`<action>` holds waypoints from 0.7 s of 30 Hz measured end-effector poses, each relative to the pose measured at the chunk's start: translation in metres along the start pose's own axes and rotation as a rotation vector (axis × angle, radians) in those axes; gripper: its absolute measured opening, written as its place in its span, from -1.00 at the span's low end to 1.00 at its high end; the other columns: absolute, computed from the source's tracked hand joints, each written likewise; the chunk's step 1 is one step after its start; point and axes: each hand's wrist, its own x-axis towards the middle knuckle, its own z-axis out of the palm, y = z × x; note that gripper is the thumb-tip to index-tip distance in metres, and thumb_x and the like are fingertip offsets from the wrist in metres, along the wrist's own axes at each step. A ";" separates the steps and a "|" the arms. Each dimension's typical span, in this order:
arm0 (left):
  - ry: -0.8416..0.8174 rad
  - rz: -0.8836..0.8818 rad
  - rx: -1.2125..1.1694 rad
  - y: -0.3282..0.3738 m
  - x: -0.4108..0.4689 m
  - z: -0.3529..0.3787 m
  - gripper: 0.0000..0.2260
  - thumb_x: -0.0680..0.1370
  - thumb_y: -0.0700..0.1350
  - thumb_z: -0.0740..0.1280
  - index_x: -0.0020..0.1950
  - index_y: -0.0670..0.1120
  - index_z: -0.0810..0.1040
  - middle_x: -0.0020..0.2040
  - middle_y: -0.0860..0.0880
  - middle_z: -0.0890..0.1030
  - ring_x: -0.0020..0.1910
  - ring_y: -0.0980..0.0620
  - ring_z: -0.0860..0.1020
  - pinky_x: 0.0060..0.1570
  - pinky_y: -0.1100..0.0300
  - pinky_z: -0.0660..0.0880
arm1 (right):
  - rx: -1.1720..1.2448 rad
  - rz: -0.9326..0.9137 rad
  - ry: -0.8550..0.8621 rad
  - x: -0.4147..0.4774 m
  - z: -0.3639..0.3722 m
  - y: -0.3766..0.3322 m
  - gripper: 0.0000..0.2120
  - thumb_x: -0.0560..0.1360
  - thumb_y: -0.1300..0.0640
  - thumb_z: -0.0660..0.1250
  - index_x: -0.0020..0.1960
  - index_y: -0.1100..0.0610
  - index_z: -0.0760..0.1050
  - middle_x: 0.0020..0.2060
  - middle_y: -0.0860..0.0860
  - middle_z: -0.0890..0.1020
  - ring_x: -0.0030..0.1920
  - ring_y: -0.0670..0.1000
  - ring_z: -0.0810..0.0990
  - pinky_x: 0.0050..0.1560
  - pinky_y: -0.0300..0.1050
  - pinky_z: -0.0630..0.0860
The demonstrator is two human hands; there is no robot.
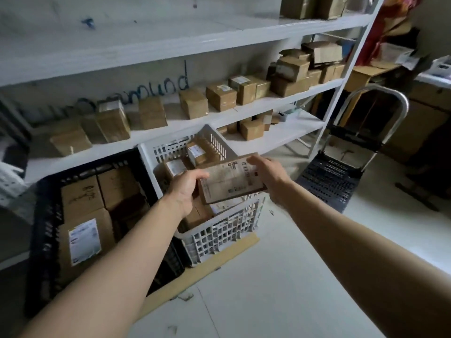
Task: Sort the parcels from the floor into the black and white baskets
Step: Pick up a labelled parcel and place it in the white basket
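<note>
A flat brown cardboard parcel [231, 179] with a printed label hangs over the white basket [219, 237]. My left hand [185, 189] grips its left edge and my right hand [268, 174] grips its right edge. The white basket holds several small brown parcels, one at the back [197, 152]. To its left stands the black basket [46, 230], filled with larger cardboard boxes, one bearing a white label [84, 242].
White shelving [268, 101] behind the baskets carries several brown boxes. A flat sheet of cardboard [207, 269] lies under the baskets. A folding trolley with a metal handle [380, 93] and dark platform [329, 179] stands at the right. Pale floor [268, 301] lies in front.
</note>
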 end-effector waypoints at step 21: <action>0.198 -0.230 -0.014 0.019 0.155 -0.041 -0.86 0.56 -0.12 0.27 0.07 -0.15 0.51 -0.11 -0.17 0.61 -0.13 -0.13 0.59 -0.08 -0.13 0.57 | -0.211 0.082 -0.158 0.192 0.122 -0.009 -0.85 0.46 0.14 0.28 -0.02 0.11 0.57 -0.24 0.08 0.65 -0.34 0.01 0.62 -0.46 -0.24 0.54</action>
